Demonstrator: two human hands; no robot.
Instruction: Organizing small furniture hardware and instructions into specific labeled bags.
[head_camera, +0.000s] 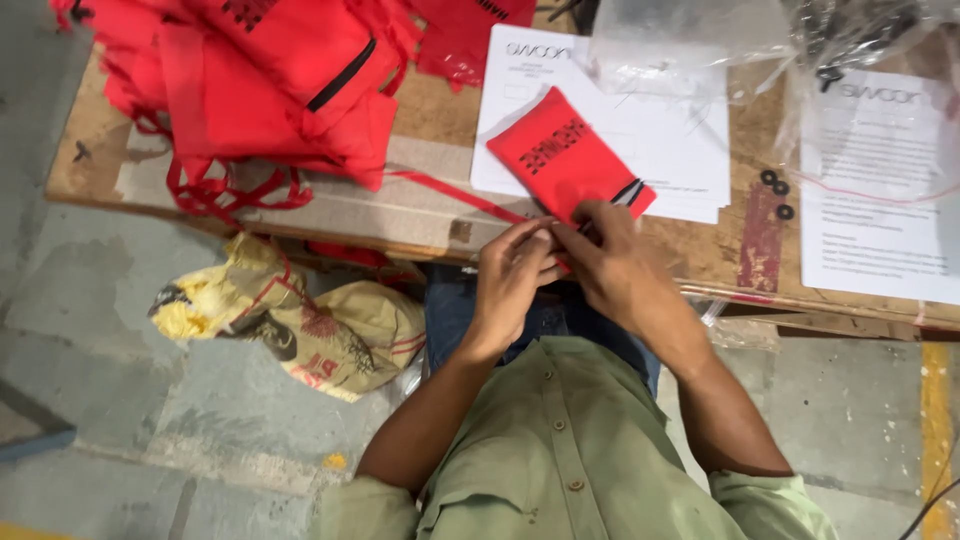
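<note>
Red pouch (568, 155) lying at centre frame on the surface (420, 120), its near end pinched by left hand (512, 275) and right hand (612, 262). Red drawstring (455, 195) trailing left. Pile of red bags (270, 80) waiting at upper left; seemingly mid-job.

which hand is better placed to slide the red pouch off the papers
Right, probably. The right hand already rests on the red pouch at its near end; the left hand sits beside it, fingers at the red strap.
</note>
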